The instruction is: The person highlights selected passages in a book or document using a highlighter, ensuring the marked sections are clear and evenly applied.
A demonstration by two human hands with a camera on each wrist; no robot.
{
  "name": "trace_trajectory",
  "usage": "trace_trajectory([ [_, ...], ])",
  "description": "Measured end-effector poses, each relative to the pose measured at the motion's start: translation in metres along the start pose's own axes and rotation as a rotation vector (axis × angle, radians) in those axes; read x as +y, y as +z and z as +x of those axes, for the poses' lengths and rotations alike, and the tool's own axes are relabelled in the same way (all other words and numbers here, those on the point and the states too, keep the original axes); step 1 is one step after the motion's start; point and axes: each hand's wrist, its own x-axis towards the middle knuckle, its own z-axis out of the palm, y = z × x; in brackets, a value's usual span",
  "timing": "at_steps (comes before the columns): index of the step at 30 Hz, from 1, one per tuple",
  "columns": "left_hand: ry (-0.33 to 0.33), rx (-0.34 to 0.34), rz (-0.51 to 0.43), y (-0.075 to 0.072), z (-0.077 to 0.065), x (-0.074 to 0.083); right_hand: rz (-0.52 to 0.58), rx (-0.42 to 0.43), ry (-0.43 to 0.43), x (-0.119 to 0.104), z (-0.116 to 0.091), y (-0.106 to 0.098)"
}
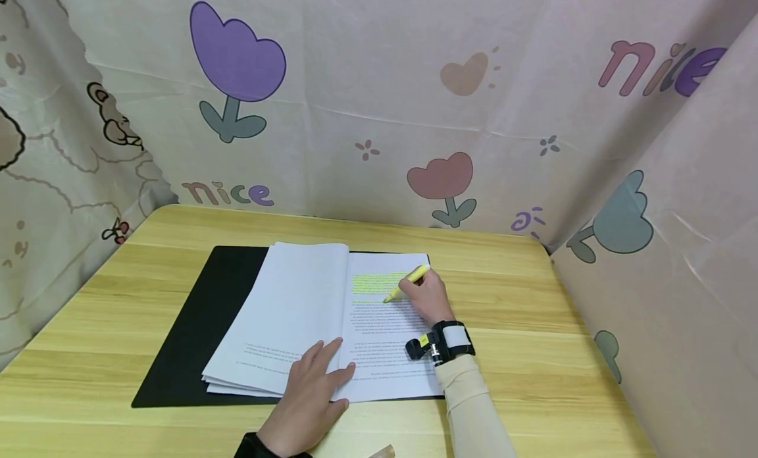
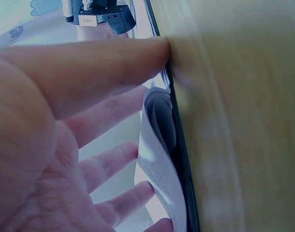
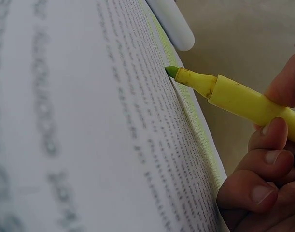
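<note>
My right hand [image 1: 431,298] pinches a yellow highlighter [image 1: 408,281], its green tip right at a line of print on the right-hand page [image 1: 391,356]. In the right wrist view the uncapped highlighter [image 3: 239,99] slants down between thumb and fingers. Yellow marking [image 1: 376,283] covers several lines at the top of that page. My left hand [image 1: 310,395] lies with fingers spread over the lower middle of the open sheets, across the fold. The turned-over left pages [image 1: 290,293] are mostly blank with some print at the bottom, and in the left wrist view they curl up [image 2: 157,150] beside the fingers.
The sheets lie on a black folder or mat [image 1: 189,333] on a light wooden table [image 1: 515,379]. Patterned cloth [image 1: 355,63] hangs behind and at both sides. A wrist camera [image 1: 422,346] is strapped to the right wrist. A small brown object [image 1: 383,452] shows at the bottom edge.
</note>
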Motion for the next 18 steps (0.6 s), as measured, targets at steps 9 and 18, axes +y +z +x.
trace_trajectory([
  [9, -0.004, -0.009, -0.003, -0.0011, 0.0009, 0.0002, -0.003, -0.001, 0.009, -0.0010, 0.0007, -0.0003],
  [18, -0.013, -0.014, -0.007, -0.0004, 0.0006, 0.0004, -0.003, 0.000, 0.011, 0.0007, 0.0000, -0.0024],
])
